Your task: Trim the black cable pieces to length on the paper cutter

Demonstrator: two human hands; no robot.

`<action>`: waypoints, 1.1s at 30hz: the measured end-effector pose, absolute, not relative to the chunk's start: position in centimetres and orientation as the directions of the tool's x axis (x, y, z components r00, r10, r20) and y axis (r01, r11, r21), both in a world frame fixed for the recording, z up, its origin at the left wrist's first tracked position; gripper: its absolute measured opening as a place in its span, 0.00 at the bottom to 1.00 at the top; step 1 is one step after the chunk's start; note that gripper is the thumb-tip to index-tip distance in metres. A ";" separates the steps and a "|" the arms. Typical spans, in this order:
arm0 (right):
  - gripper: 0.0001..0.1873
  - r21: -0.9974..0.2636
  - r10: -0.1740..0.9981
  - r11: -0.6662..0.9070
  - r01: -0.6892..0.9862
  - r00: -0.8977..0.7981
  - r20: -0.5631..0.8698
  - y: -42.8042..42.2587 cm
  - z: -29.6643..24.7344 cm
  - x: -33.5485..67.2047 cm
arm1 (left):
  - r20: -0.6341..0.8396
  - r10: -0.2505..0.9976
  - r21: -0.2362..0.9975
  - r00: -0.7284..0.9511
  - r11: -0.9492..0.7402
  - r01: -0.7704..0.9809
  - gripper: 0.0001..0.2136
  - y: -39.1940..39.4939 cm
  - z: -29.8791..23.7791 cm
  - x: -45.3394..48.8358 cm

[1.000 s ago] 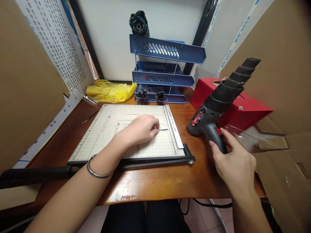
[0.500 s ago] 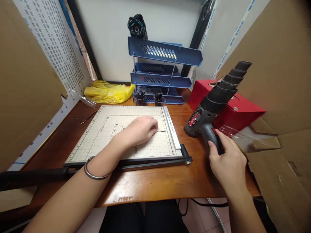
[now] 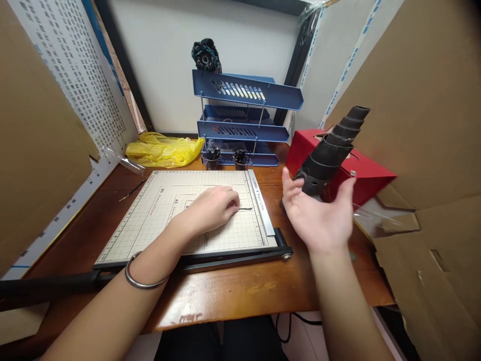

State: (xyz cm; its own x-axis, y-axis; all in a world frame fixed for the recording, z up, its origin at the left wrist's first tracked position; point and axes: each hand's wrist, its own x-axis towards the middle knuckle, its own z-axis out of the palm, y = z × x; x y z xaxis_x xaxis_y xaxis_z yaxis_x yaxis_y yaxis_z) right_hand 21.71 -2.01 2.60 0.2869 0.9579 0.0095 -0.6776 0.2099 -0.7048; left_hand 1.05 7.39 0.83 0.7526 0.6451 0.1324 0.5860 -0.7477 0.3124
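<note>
My left hand (image 3: 212, 206) rests on the gridded paper trimmer board (image 3: 150, 220), its fingers pinched on a thin black strand (image 3: 246, 208) that pokes out to the right. My right hand (image 3: 319, 213) is raised palm up in front of the black heat gun (image 3: 328, 150), fingers spread and holding nothing. The heat gun stands on the desk with its stepped nozzle pointing up and right; its grip is hidden behind my hand.
A red box (image 3: 370, 173) sits behind the heat gun. A blue three-tier tray rack (image 3: 244, 90) stands at the back, two small cups of black pieces (image 3: 225, 156) before it. A yellow bag (image 3: 163, 149) lies back left. Cardboard panels (image 3: 432, 100) wall both sides.
My right hand has let go of the heat gun's grip and lifted, turning palm up with fingers spread. My left hand stays pinched on the strand. The view shifted slightly.
</note>
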 end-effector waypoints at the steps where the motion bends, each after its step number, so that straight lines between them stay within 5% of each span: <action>1: 0.44 -0.633 0.948 0.266 -0.727 0.316 0.035 -0.8 2.6 21.8 | 0.131 0.647 0.314 0.751 -0.746 0.587 0.08 7.4 0.8 1.0; 5: 0.44 -0.433 0.898 0.414 -0.801 0.438 0.049 2.2 2.2 22.4 | 0.123 0.644 0.319 0.755 -0.746 0.584 0.08 7.3 0.9 1.0; 10: 0.40 -0.602 0.856 0.464 -0.650 0.505 0.114 2.7 2.3 22.8 | 0.107 0.644 0.326 0.757 -0.742 0.585 0.07 7.3 1.4 0.5; 13: 0.37 -0.595 0.841 0.478 -0.647 0.532 0.098 2.9 2.7 23.1 | 0.092 0.655 0.327 0.750 -0.732 0.598 0.07 7.5 1.8 -0.2; 19: 0.37 -0.256 0.831 0.518 -0.816 0.551 -0.075 3.4 3.6 23.0 | 0.063 0.692 0.338 0.719 -0.693 0.637 0.08 7.7 2.0 -1.2; 27: 0.38 0.229 0.951 0.307 -0.924 0.287 -0.120 2.3 4.1 22.7 | 0.046 0.716 0.365 0.697 -0.661 0.655 0.08 7.9 2.0 -1.7; 30: 0.39 0.199 0.972 0.228 -0.953 0.212 -0.099 1.8 4.0 21.0 | 0.039 0.711 0.387 0.702 -0.659 0.645 0.08 8.1 1.8 -1.6; 33: 0.36 -0.006 0.974 0.199 -0.980 0.199 -0.106 1.2 4.2 18.6 | 0.022 0.711 0.409 0.703 -0.648 0.642 0.08 8.1 1.7 -1.5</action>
State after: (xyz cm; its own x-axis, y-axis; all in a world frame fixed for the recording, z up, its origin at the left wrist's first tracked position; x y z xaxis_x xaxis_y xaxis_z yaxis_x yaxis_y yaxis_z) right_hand 18.55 1.21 4.19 0.1986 0.9743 -0.1064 -0.9800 0.1991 -0.0063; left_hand -1.52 8.06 1.75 0.7033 0.7106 0.0221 0.6421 -0.6483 0.4092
